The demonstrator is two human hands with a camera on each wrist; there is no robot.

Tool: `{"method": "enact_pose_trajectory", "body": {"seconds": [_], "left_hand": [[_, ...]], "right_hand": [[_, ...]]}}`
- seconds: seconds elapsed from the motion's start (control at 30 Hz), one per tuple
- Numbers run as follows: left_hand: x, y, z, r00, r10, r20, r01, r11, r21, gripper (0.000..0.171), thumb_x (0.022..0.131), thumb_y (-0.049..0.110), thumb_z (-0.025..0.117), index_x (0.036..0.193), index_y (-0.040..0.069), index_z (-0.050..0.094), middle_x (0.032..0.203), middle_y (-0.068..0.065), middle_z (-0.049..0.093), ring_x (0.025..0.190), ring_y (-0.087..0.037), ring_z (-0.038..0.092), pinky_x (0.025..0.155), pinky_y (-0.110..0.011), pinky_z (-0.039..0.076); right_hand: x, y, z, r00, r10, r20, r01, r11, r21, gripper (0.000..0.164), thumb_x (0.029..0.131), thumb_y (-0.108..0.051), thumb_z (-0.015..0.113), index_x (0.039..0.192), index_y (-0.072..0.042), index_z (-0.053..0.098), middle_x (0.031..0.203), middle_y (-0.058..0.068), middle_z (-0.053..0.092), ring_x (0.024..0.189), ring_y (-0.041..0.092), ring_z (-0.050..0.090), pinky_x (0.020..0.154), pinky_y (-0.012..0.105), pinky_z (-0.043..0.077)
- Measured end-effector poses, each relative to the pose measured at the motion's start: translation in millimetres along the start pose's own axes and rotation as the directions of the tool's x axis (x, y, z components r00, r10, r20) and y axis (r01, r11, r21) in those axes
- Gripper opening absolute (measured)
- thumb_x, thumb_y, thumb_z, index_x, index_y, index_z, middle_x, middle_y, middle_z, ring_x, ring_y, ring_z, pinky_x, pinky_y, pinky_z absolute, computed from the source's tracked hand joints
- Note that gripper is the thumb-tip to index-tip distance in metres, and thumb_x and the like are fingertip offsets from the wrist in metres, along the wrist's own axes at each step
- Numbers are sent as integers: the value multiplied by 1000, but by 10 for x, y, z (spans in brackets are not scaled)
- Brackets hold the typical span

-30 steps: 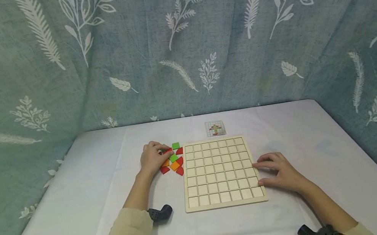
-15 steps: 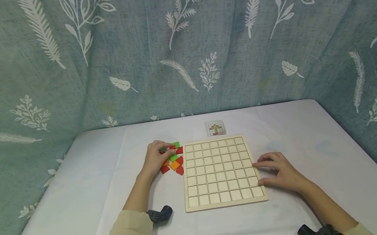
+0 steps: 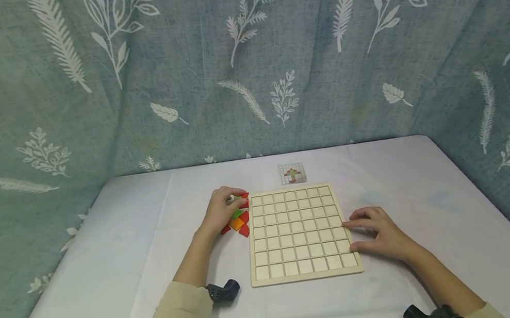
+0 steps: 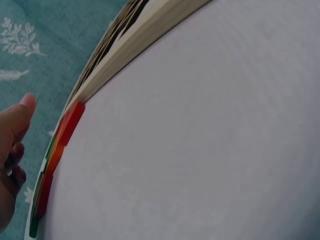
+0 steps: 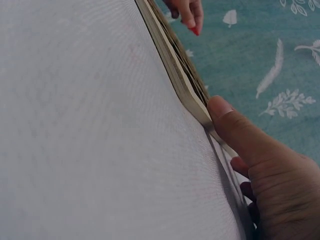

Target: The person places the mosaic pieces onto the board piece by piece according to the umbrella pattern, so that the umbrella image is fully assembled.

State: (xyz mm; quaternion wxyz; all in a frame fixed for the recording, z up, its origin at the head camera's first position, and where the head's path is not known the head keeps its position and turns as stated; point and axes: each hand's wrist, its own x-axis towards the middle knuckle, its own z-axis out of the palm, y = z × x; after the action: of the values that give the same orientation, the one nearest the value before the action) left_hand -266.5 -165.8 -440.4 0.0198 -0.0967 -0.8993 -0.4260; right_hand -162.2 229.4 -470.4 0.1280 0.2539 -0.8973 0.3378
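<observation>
My left hand (image 3: 221, 208) pinches a small red tile (image 3: 245, 195) between thumb and fingertips at the board's far left corner. In the right wrist view that tile (image 5: 195, 31) shows as a red tip under the fingers. Below the hand lie loose tiles: a green tile (image 3: 237, 213), an orange square tile (image 3: 237, 224) and several red ones; the hand hides some. The pale wooden grid board (image 3: 300, 234) lies flat, its squares bare. My right hand (image 3: 382, 236) rests at the board's right edge, thumb and fingers extended and touching the rim (image 5: 200, 112).
A small pattern card (image 3: 292, 174) with a coloured figure on a grid lies beyond the board. White cloth (image 3: 132, 275) covers the table, and a leaf-patterned curtain (image 3: 197, 56) hangs behind it. Each wrist bears a dark camera mount (image 3: 224, 290).
My left hand has moved right and slightly away from me, carrying a red tile from the pile to the board's corner. My right hand stays at the board's edge.
</observation>
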Motion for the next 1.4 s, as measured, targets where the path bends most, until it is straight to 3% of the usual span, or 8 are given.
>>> {"method": "enact_pose_trajectory", "body": {"seconds": [0.33,0.53,0.8,1.03,1.27,1.4], "left_hand": [[6,181,155,996,74,43,-74,997,13,28,87,23,69,112,12,69,109,-4,60,101,-21,46,87,-39,42],[47,261,247,995,61,78,-61,998,3,26,87,24,68,111,13,70,103,-2,60,91,-19,44,77,-33,40],[150,349,366,987,75,144,-74,997,-16,26,87,23,69,110,12,70,109,-4,61,103,-21,47,90,-40,40],[192,494,397,972,92,217,-94,996,-1,25,88,25,67,110,14,70,113,-3,61,104,-22,48,90,-41,42],[201,618,371,937,138,320,-149,989,10,24,91,20,64,112,10,69,112,-6,63,105,-23,52,91,-39,44],[211,629,400,935,120,334,-122,992,-15,22,90,19,64,110,10,69,112,-5,63,103,-23,53,88,-39,45]], "right_hand": [[-4,17,4,1000,9,2,-9,1000,-2,49,64,-29,86,109,-14,72,114,7,58,109,22,42,87,42,34],[4,17,12,1000,26,7,-26,1000,1,50,64,-31,86,109,-15,72,115,7,58,109,21,41,87,44,35],[10,29,23,999,47,18,-47,999,6,50,65,-32,85,110,-15,72,116,7,58,110,22,41,87,46,35],[17,-3,10,999,50,19,-50,999,3,50,65,-31,85,110,-14,72,116,8,58,110,24,41,88,48,35],[13,17,9,999,41,20,-41,999,11,49,66,-30,85,110,-15,71,117,8,57,110,23,41,88,46,34],[8,22,10,999,35,17,-35,999,20,50,66,-29,85,111,-14,71,117,8,57,110,23,41,87,46,34]]}}
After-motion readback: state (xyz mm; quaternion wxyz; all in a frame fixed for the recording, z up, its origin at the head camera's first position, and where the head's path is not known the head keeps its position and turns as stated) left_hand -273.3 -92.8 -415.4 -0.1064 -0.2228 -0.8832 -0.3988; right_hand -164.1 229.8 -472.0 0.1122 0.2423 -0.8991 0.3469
